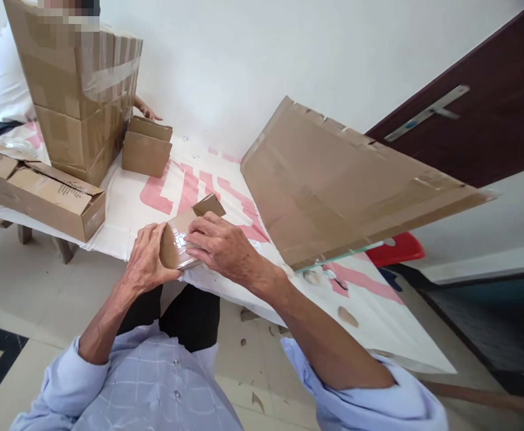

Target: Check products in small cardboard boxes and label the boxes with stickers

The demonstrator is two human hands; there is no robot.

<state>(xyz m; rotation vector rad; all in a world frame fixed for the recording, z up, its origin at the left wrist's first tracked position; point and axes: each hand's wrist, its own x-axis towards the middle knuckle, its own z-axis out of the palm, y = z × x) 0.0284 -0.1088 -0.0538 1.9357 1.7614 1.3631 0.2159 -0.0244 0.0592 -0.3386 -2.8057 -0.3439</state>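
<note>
Two hands are working on one small box [168, 246], which is sitting close to the front edge of the counter [417, 335]; the left hand [148, 257] is wrapping its near left end, the grip spreading just as wide as the box; the right hand [219, 248] is bending its fingers over the shiny top face, the fingertips touching there; whether this second grip is pinching something, I cannot tell; one flap [210, 205] is standing up at the far end.

One medium carton [145, 154] is standing farther back, and one hand of a co-worker [148, 112] is showing just behind it; one tall stack of cartons [80, 129], with at least two levels, is rising to its left; one long carton [42, 191] is lying along the left front edge.

One big cardboard sheet [347, 185] is leaning on the right side; between it and the medium carton a wide strip of white cloth with pink marks [194, 179] is showing, giving room beyond the small box; the right forearm is passing near the sheet's lower corner.
</note>
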